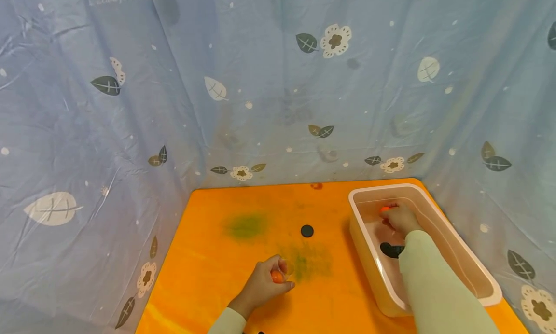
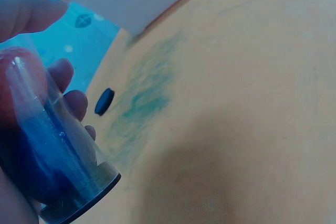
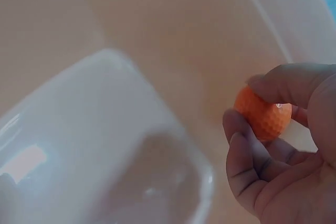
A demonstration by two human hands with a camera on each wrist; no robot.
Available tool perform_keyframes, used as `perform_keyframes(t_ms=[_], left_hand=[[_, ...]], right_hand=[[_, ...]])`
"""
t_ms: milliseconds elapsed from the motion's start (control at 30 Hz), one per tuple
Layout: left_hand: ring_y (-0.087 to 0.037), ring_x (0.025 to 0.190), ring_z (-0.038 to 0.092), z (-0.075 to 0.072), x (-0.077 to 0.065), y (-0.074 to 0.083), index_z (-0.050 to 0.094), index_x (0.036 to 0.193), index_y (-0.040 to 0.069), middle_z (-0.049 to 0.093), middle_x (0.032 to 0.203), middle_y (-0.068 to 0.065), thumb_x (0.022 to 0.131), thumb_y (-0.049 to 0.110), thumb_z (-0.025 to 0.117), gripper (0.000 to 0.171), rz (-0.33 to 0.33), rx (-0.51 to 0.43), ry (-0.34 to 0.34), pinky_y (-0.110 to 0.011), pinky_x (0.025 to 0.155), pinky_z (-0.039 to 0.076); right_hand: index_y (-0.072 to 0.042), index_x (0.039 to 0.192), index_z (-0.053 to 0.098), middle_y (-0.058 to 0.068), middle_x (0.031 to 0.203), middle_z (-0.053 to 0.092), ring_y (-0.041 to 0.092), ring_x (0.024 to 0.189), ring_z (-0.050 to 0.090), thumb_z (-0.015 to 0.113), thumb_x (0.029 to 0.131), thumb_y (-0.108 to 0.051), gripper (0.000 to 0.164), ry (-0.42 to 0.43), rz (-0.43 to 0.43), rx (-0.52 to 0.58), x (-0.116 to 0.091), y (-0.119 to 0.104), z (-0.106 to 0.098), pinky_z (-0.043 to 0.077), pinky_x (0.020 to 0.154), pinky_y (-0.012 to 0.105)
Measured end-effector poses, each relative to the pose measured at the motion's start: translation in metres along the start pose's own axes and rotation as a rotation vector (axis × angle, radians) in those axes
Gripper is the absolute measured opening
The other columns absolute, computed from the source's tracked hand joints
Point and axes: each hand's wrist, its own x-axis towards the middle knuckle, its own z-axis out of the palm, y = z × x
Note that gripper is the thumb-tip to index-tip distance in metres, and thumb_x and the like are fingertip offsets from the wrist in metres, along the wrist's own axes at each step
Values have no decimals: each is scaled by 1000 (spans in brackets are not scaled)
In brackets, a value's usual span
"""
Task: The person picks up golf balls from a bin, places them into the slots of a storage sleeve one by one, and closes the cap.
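My left hand (image 1: 266,282) grips a clear plastic tube (image 2: 68,145) above the orange table, thumb and fingers curled about it. An orange ball (image 1: 276,276) shows inside the tube, near its upper end in the left wrist view. At the tube's other end is a dark rim; the contents there are too dim to tell. Inside the pale pink bin (image 1: 362,232), my right hand (image 1: 401,218) pinches an orange dimpled golf ball (image 3: 265,113) between thumb and fingertips, above the bin's floor. A black round cap (image 1: 307,231) lies flat on the table beyond the left hand.
The bin stands at the table's right side, its raised walls around the right hand. A black object (image 1: 392,250) shows beside the right cuff. Blue patterned curtains (image 1: 278,83) enclose the back and sides. Green smudges (image 1: 247,226) mark the orange tabletop (image 1: 208,271).
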Motion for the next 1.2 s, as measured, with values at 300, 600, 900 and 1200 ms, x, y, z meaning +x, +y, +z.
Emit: perform_keyframes(t_ms=[300,600,900,1200], left_hand=[[-21,86,75,2,-1,3,63,106,7,70,80,-2,93,7,88,28,6,4,-12,-31,74,63],[-22,94,75,0,-3,3,62,105,9,70,79,-2,93,8,88,28,2,10,-6,-31,78,62],[-20,75,72,-1,-2,0,63,107,3,73,98,-10,92,8,88,30,10,30,-2,-29,68,61],[-21,87,74,-1,-1,1,61,110,-4,73,95,-5,93,8,88,34,-1,25,-3,-31,74,62]], right_hand=[[12,149,41,25,128,54,16,84,71,63,107,-5,50,29,-90,46,-10,-23,-1,60,78,27],[6,156,44,26,138,53,11,88,71,67,110,-16,56,3,-174,81,-19,-52,4,59,81,24],[4,153,48,27,141,49,19,96,75,69,109,-13,52,-41,-240,162,-35,-82,19,58,89,27],[4,148,53,24,136,51,22,96,75,75,106,-13,50,-26,-352,187,-60,-107,40,59,87,27]])
